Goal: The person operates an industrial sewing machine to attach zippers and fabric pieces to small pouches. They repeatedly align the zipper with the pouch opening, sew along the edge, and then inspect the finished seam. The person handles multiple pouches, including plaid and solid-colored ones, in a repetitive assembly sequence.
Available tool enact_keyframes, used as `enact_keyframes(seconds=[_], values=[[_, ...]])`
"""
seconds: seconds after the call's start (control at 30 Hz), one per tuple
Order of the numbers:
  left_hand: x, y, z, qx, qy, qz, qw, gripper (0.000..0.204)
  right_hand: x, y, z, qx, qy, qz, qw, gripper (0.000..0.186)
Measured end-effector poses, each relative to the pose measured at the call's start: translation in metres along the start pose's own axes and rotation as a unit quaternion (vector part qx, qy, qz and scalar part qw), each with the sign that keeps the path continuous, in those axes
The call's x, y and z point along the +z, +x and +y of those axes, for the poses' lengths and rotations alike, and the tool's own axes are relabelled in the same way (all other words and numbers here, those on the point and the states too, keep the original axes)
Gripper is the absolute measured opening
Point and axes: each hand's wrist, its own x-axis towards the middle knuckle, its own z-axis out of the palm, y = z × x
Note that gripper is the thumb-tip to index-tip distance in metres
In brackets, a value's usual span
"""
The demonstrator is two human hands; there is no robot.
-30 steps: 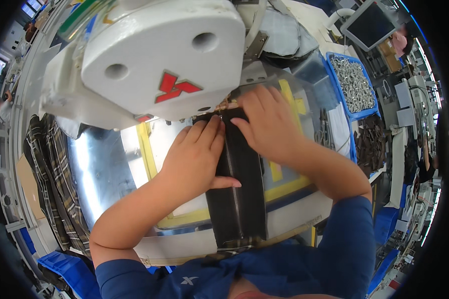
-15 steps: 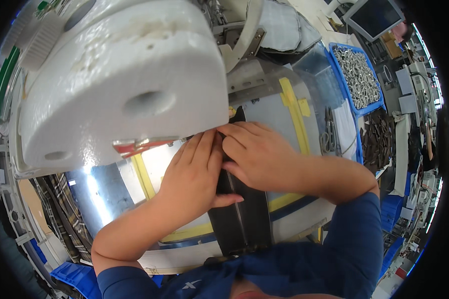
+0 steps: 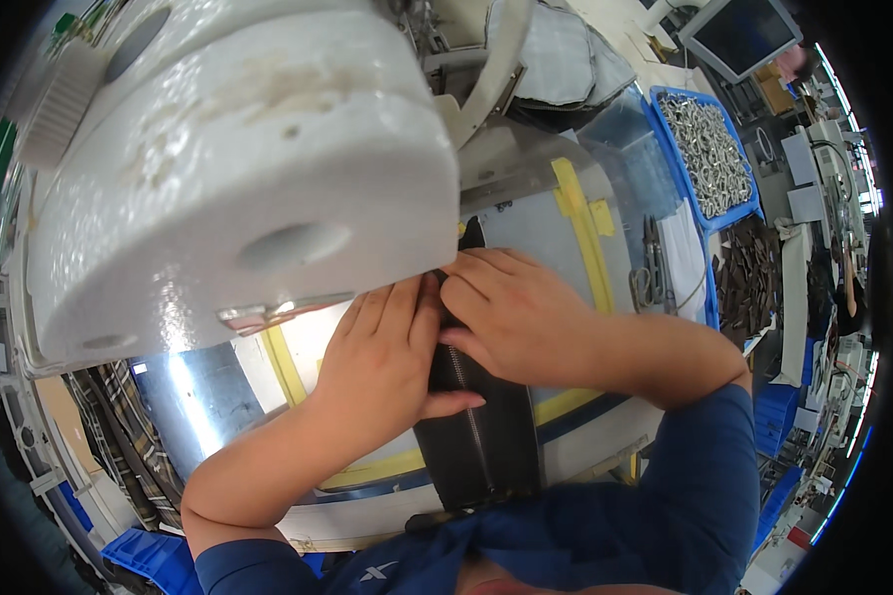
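A black fabric piece with a zipper (image 3: pixel 479 431) runs from the table's near edge up under the white sewing machine head (image 3: pixel 268 178). My left hand (image 3: pixel 382 352) lies on its left side, fingers stretched out together toward the machine and thumb spread across the cloth. From the right, my right hand (image 3: pixel 511 312) bears on the same fabric with bent fingers, its thumb beside the zipper. Both hands' fingertips meet close under the machine head's edge. The needle area is hidden behind that head.
Yellow tape (image 3: pixel 583 233) marks the work surface. At the right are scissors (image 3: pixel 648 273), a blue tray (image 3: pixel 709 154) of small metal parts and a pile of dark strips (image 3: pixel 747 278). A monitor (image 3: pixel 742 35) stands far right. Plaid cloth (image 3: pixel 129 426) hangs at the left.
The machine head appears slightly lower and larger as the view shifts. My hands keep nearly the same place and pose on the black fabric.
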Motion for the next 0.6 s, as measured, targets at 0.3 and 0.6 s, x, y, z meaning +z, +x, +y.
enact_keyframes(seconds=[0.3,0.6], values=[[0.000,-0.001,0.000,-0.006,-0.004,0.005,1.000,0.115,-0.001,0.002,-0.002,-0.010,-0.011,0.002,1.000,0.044],[0.005,-0.003,0.001,-0.032,0.030,0.010,0.999,0.112,-0.043,-0.015,-0.003,0.003,0.039,-0.015,0.999,0.039]])
